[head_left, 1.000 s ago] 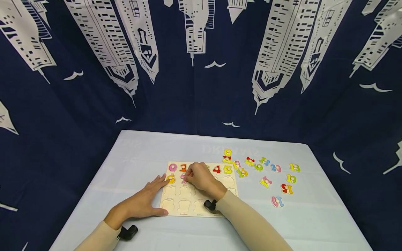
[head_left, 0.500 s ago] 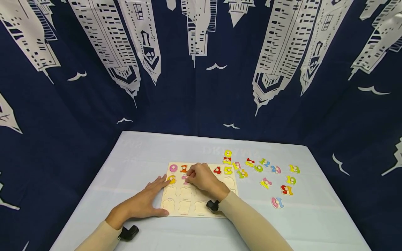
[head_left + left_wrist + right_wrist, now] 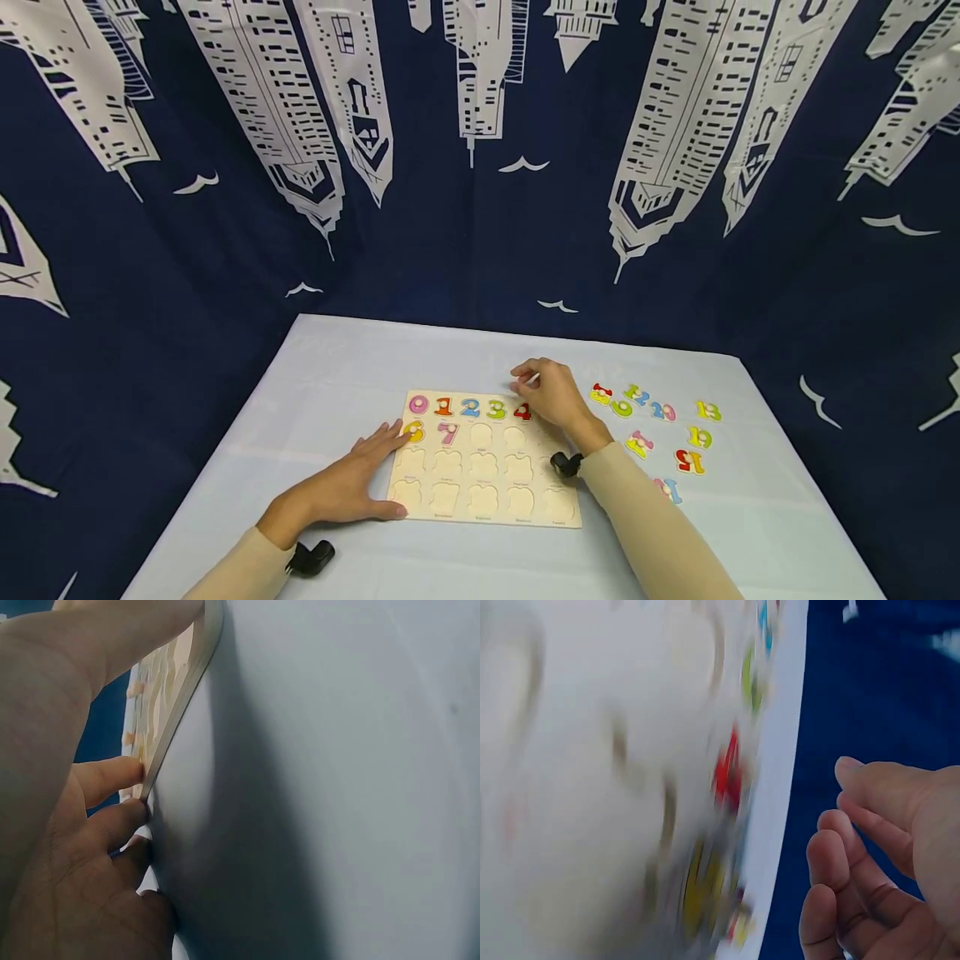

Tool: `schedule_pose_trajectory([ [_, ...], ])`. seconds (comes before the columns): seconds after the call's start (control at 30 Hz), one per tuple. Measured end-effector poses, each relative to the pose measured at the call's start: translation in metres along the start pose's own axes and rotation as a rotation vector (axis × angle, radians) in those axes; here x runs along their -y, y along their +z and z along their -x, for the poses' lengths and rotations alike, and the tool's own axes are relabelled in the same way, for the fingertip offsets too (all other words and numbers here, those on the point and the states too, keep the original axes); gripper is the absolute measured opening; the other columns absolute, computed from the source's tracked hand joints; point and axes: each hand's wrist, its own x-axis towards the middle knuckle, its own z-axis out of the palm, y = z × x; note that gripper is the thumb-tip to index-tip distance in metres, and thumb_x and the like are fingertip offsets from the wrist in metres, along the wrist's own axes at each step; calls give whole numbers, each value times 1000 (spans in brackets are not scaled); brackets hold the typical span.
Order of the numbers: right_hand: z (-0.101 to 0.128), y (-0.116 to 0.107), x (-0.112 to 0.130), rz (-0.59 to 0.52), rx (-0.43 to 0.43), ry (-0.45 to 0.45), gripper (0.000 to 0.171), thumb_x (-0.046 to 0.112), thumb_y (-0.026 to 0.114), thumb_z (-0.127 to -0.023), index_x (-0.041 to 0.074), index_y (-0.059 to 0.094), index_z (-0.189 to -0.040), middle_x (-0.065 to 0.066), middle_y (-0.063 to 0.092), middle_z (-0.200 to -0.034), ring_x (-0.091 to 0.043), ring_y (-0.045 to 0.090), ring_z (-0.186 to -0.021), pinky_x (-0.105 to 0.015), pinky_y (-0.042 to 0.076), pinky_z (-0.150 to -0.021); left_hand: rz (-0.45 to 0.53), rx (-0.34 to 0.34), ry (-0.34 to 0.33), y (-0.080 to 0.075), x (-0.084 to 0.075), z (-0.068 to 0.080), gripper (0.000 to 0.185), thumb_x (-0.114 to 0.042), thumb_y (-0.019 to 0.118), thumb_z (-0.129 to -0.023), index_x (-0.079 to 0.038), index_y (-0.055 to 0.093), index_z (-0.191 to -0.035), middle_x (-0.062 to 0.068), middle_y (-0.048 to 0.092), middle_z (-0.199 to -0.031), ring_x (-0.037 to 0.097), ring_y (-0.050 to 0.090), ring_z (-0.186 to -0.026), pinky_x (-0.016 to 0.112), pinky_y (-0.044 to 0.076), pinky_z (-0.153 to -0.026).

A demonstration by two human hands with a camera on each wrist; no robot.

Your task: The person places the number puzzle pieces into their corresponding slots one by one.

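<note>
A wooden number puzzle board (image 3: pixel 461 479) lies on the table. My left hand (image 3: pixel 341 487) rests at its left side, fingertips near the yellow 6 (image 3: pixel 416 431) and thumb at the lower left corner. In the left wrist view, fingers of the left hand (image 3: pixel 90 885) touch the board's edge (image 3: pixel 180 712). The pink 7 (image 3: pixel 447 433) sits in the second row, beneath the red-orange 1 (image 3: pixel 444 407). Above the upper right corner is my right hand (image 3: pixel 558 396), fingers loosely bent with nothing seen between them. It hides the 5, which shows as a yellow blur (image 3: pixel 703 889) in the right wrist view.
Right of the board lie several loose number pieces, among them a red-and-orange 15 (image 3: pixel 689 462), a blue-and-pink 20 (image 3: pixel 663 412) and a pink-and-yellow piece (image 3: pixel 639 444). My right sleeve (image 3: pixel 652 517) partly covers a pink-and-blue piece (image 3: pixel 669 490). A navy patterned curtain (image 3: pixel 420 250) hangs behind the table.
My right hand has let go of the pink 7 and moved right and away from me, uncovering the blue 2 and green 3. The left hand has stayed on the board's left side.
</note>
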Motion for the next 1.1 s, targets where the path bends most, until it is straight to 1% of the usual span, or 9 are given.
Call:
schedule_pose_trajectory([
  [0.23,-14,-26,-51,8,-23,142,32,18,87,-106,4,83,-135,-19,79,-125,-30,77,-104,-36,63,-88,13,4,0,1,-1,0,117,-54,99,-91,-6,40,-180,18,22,-196,49,18,-183,80,18,-145],
  [0.4,-22,-32,-69,1,13,236,35,21,87,-106,6,82,-137,-21,82,-134,-35,79,-116,-52,66,-108,11,0,-6,2,0,1,118,-53,100,-90,-7,40,-181,16,22,-197,48,18,-183,79,18,-145],
  [0.47,-25,-32,-72,4,26,253,32,23,88,-106,7,84,-134,-19,85,-131,-33,78,-115,-51,64,-110,9,-3,-7,2,0,1,118,-52,100,-90,-7,39,-181,15,22,-197,47,18,-183,79,18,-145],
  [0.57,-29,-30,-76,0,35,275,25,23,88,-106,10,87,-128,-15,86,-123,-27,78,-99,-42,65,-96,1,-5,-10,1,1,0,119,-52,100,-90,-8,39,-181,15,22,-197,46,18,-184,79,18,-145],
  [0.63,-30,-27,-78,3,28,277,20,22,89,-105,12,89,-123,-12,87,-116,-21,74,-88,-33,61,-84,-2,-3,-11,1,1,0,119,-52,100,-90,-7,39,-181,15,22,-197,46,18,-184,79,18,-145],
  [0.73,-32,-24,-79,10,7,268,16,21,88,-105,12,91,-118,-10,89,-110,-20,72,-85,-31,57,-81,-6,-2,-14,0,1,0,118,-52,101,-90,-7,40,-181,15,22,-197,46,18,-183,79,18,-145],
  [0.83,-33,-22,-78,34,-18,243,13,20,87,-106,11,91,-115,-10,89,-109,-22,72,-96,-38,57,-91,-8,-2,-14,1,0,-1,118,-51,101,-90,-7,40,-181,15,22,-197,47,19,-183,79,19,-145],
  [0.93,-32,-21,-76,32,-48,233,12,18,86,-107,10,90,-114,-12,88,-111,-27,72,-99,-42,58,-93,-11,-1,-9,1,0,-1,117,-51,100,-90,-7,40,-181,15,22,-197,46,19,-183,79,19,-145],
  [1.1,-29,-19,-68,5,-81,208,13,18,87,-107,9,89,-115,-17,77,-119,-26,74,-96,-30,57,-81,-12,2,-15,0,-1,-1,118,-51,100,-91,-7,39,-181,15,21,-197,46,18,-184,79,19,-145],
])
